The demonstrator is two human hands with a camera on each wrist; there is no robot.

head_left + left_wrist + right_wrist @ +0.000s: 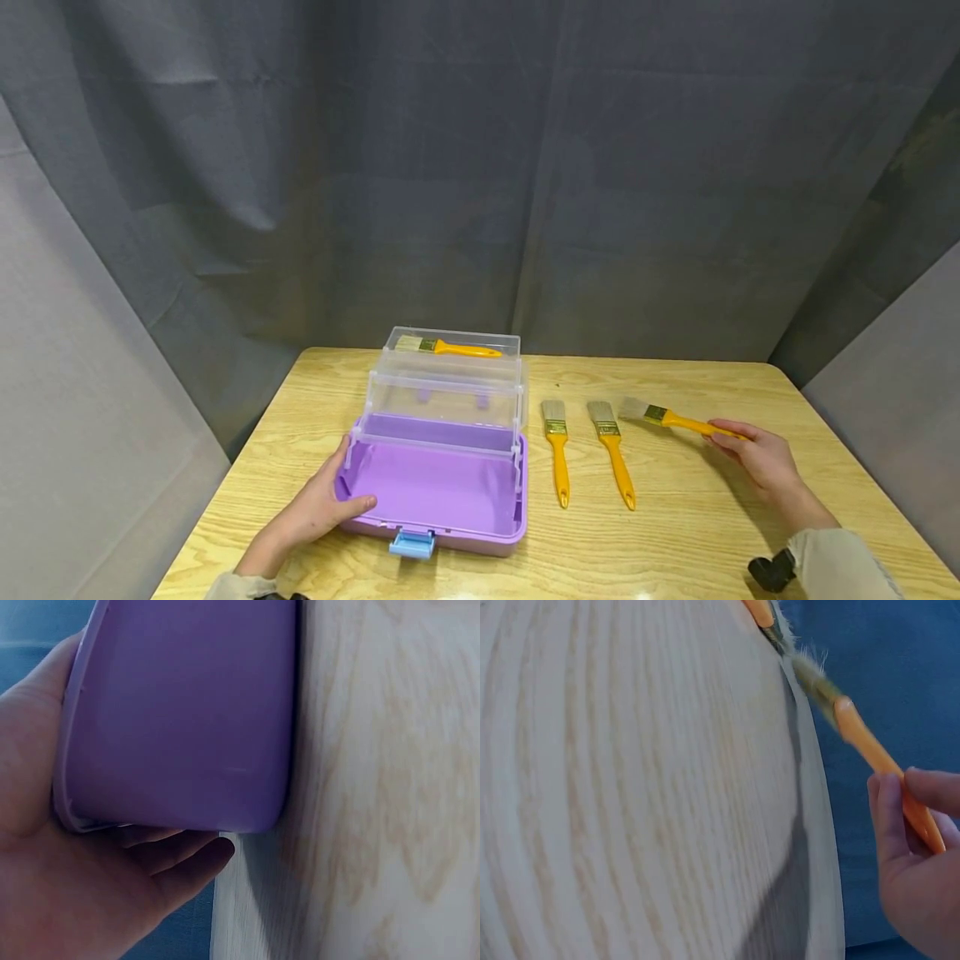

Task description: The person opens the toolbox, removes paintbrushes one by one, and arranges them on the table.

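Note:
My left hand (318,504) grips the front left corner of an open purple storage box (435,487), thumb over the rim and fingers along its outer side. The left wrist view shows the purple wall (180,712) close up beside the hand (82,892). My right hand (761,458) pinches the yellow handle of a paintbrush (678,421), raised above the table with bristles pointing left. In the right wrist view, thumb and fingers close on that paintbrush (870,746). Two more paintbrushes, one nearer the box (559,454) and one beside it (615,458), lie bristles away from me.
Clear stepped trays (446,396) are folded out behind the box's purple base, and a paintbrush (450,346) lies in the top one. A blue latch (412,543) hangs at the box's front. Grey curtains (420,208) stand behind the wooden table (675,533).

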